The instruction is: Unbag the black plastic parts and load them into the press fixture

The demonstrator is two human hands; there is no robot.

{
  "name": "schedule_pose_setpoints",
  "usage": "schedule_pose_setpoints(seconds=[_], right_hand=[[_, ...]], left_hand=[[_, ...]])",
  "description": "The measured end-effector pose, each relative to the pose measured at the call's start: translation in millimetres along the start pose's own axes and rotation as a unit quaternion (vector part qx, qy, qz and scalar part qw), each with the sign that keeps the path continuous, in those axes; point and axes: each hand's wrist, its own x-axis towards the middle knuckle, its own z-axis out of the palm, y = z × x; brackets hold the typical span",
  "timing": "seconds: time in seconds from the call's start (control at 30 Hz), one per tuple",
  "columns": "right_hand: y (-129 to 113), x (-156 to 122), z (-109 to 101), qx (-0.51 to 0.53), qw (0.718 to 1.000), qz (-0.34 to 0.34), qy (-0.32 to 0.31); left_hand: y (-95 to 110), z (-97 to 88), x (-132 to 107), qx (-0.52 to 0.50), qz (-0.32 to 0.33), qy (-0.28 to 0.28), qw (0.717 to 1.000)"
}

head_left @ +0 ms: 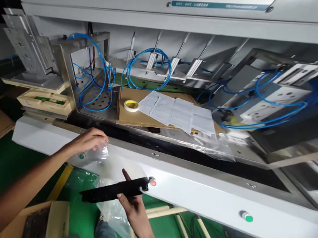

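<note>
My right hand [132, 205] is gripping a black bar [115, 192], already out of its clear plastic bag [99, 154], which my left hand [90, 139] is pinching at the machine's white ledge [196, 190].

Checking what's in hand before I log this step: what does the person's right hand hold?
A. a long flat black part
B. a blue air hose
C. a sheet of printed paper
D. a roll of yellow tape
A: the right hand grips a long flat black part, while the roll of yellow tape lies on the cardboard.
</note>
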Motion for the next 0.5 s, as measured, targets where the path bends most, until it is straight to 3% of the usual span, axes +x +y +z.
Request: schedule_pose_setpoints(seconds=[0.13,0.23,0.33,0.5], right_hand=[[-7,21,-19,0.018,0.999,0.031,-0.038],[-3,33,-27,0.045,0.998,0.036,-0.014],[5,40,-28,0.083,0.995,0.045,0.036],[21,51,-19,0.095,0.984,0.030,0.149]], left_hand=[[4,-3.2,62,0.036,-0.031,-0.013,0.999],[-2,1.2,95,0.090,-0.029,0.003,0.996],[-11,9.7,114,0.162,-0.004,0.042,0.986],[-25,22.3,124,0.209,0.024,0.095,0.973]])
